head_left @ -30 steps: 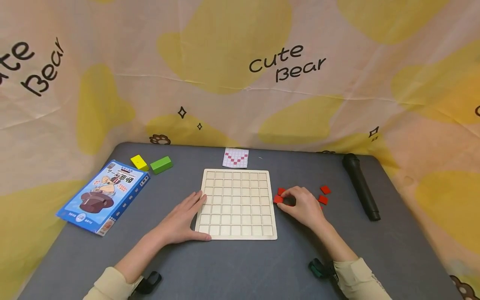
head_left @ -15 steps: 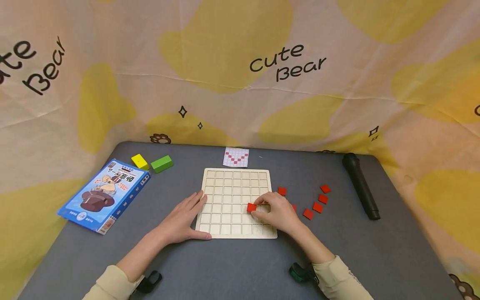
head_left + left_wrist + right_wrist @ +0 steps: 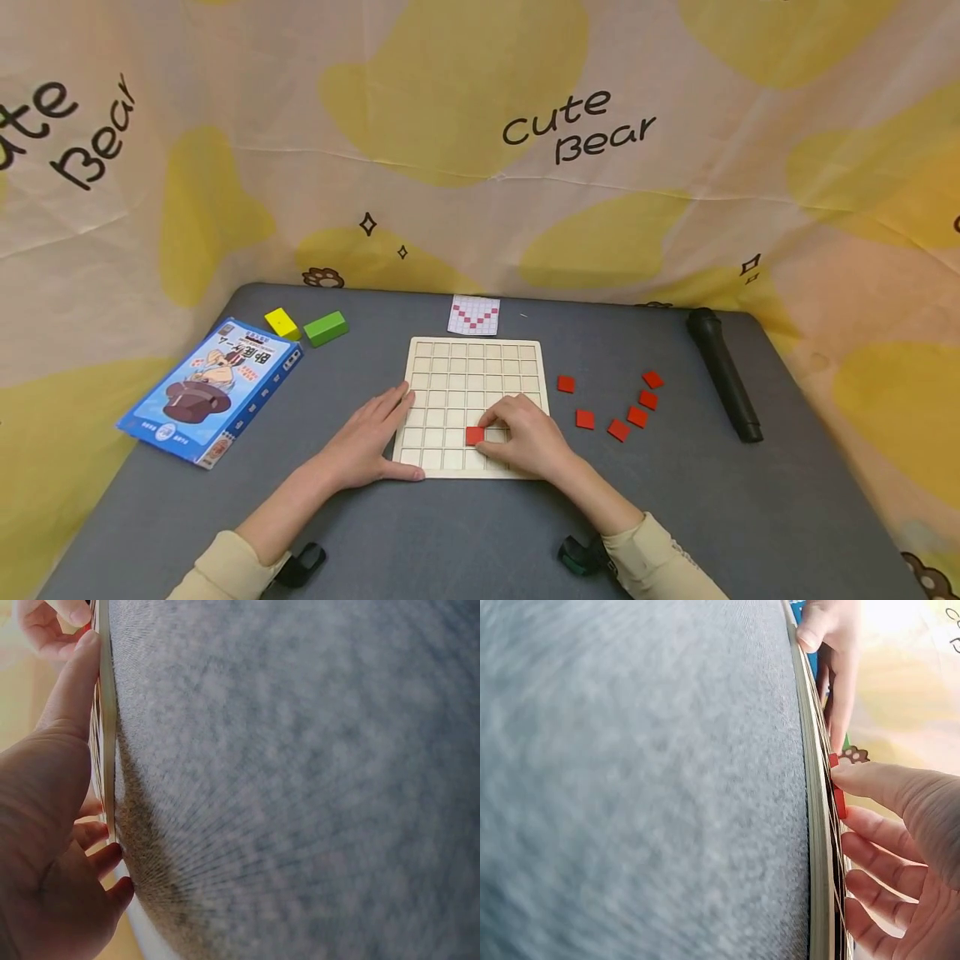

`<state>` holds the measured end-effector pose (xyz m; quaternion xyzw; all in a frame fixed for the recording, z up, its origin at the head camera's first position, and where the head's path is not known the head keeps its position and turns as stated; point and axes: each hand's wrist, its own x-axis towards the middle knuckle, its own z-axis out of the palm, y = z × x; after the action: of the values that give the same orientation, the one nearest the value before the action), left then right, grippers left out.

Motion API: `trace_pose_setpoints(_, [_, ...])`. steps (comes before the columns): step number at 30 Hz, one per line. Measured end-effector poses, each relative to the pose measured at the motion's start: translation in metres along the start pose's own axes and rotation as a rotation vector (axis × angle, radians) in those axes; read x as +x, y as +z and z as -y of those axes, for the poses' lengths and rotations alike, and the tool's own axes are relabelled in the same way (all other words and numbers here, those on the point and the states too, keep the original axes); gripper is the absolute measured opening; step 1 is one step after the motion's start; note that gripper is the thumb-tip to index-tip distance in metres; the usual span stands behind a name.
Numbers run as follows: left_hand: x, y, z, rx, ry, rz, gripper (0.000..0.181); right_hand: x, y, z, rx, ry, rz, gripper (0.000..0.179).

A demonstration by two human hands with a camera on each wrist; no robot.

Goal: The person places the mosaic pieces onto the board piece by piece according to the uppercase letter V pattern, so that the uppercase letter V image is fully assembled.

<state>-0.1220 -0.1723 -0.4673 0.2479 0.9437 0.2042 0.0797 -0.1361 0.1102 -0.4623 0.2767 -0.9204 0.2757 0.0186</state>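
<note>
Pinching a red tile (image 3: 474,436) low on the board (image 3: 439,397): right hand (image 3: 528,437); can't tell if seated. Left hand (image 3: 371,437), fingers extended, rests against its left edge. No other placed tiles visible; six loose tiles (image 3: 585,419) remain on the tabletop (image 3: 450,542).

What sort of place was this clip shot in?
Likely an indoor play or filming corner, though the room beyond is hidden: a printed "Cute Bear" cloth backs a grey table, on which lie a gridded board and small red tiles.
</note>
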Motion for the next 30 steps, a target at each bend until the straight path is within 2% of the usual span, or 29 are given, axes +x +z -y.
trace_pose_setpoints(10, [0.000, 0.000, -0.001, 0.000, 0.008, -0.011, 0.116, -0.003, 0.001, 0.000, 0.012, -0.011, -0.003, 0.019])
trace_pose_setpoints(20, [-0.001, 0.002, 0.002, -0.011, 0.013, -0.017, 0.116, -0.005, -0.005, -0.008, 0.064, -0.021, -0.058, 0.017])
trace_pose_setpoints(25, [-0.001, 0.002, 0.003, -0.031, 0.002, -0.008, 0.116, -0.006, -0.022, -0.029, 0.063, 0.046, -0.151, 0.008])
trace_pose_setpoints(30, [-0.002, 0.002, 0.005, -0.056, 0.012, -0.019, 0.112, -0.011, -0.042, -0.059, -0.018, 0.173, -0.205, 0.009])
